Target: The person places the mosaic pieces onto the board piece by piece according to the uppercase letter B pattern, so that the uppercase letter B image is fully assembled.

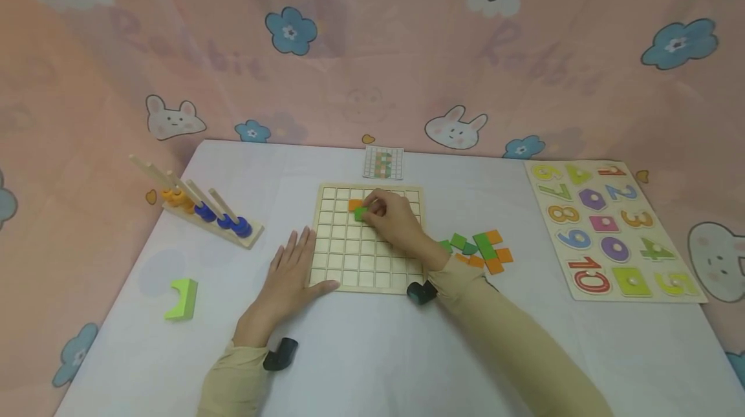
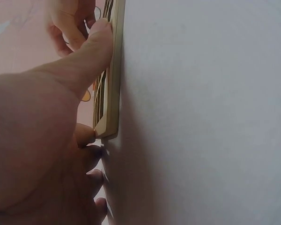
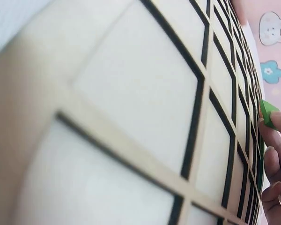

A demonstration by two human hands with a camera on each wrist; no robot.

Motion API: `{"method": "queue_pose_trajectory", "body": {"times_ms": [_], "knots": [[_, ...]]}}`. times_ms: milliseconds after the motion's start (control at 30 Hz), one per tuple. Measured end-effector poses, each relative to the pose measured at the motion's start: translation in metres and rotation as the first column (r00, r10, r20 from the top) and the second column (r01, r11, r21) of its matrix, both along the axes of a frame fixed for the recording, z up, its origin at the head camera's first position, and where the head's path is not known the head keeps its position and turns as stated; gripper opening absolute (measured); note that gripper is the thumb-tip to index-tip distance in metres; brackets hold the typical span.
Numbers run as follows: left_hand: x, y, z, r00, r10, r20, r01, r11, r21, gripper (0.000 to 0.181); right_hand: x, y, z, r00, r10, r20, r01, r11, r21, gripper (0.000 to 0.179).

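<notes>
A square wooden grid board (image 1: 351,263) lies mid-table. My right hand (image 1: 396,220) pinches a small green tile (image 3: 267,114) between thumb and fingertips, low over an upper cell of the board. Just behind that tile, an orange tile (image 1: 354,204) sits on the grid, partly overlapped by the fingers. My left hand (image 1: 289,275) lies with fingers extended along the board's left side, its thumb at the near left corner. In the left wrist view, that thumb (image 2: 91,49) rests against the board's edge.
Loose green and orange tiles (image 1: 484,246) lie right of the board, partly behind my right forearm. A pattern card (image 1: 383,163) lies beyond the board. A number-and-shape puzzle (image 1: 599,203) is far right. Left stand a peg rack with rings (image 1: 224,231) and a green arch block (image 1: 187,300).
</notes>
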State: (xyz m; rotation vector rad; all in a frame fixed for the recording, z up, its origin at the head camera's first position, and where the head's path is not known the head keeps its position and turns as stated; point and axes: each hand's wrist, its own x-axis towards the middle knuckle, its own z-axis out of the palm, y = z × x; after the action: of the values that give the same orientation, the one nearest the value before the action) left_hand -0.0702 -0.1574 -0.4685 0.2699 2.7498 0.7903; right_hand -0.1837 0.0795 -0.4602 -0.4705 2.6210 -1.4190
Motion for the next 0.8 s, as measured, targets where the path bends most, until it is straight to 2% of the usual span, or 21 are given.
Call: {"method": "queue_pose_trajectory", "body": {"times_ms": [100,367,700,800], "knots": [[0.001,0.0,0.001,1.0,0.003,-0.014,-0.003,1.0,0.009,0.107,0.0,-0.004,0.0,1.0,0.004,-0.006,-0.004,1.0,0.024,0.016],[-0.001,-0.001,0.0,1.0,-0.004,0.025,0.004,1.0,-0.014,0.109,0.003,-0.012,0.0,0.999,0.025,-0.039,-0.02,0.991,0.131,0.014],[0.0,0.0,-0.001,1.0,0.002,0.007,-0.002,1.0,-0.003,0.108,0.001,-0.012,-0.001,0.997,0.044,-0.067,-0.031,0.981,0.191,0.014],[0.001,0.0,0.0,1.0,0.005,0.007,-0.005,1.0,-0.005,0.108,0.001,-0.005,0.001,0.996,0.062,-0.056,-0.052,0.983,0.177,0.015]]}}
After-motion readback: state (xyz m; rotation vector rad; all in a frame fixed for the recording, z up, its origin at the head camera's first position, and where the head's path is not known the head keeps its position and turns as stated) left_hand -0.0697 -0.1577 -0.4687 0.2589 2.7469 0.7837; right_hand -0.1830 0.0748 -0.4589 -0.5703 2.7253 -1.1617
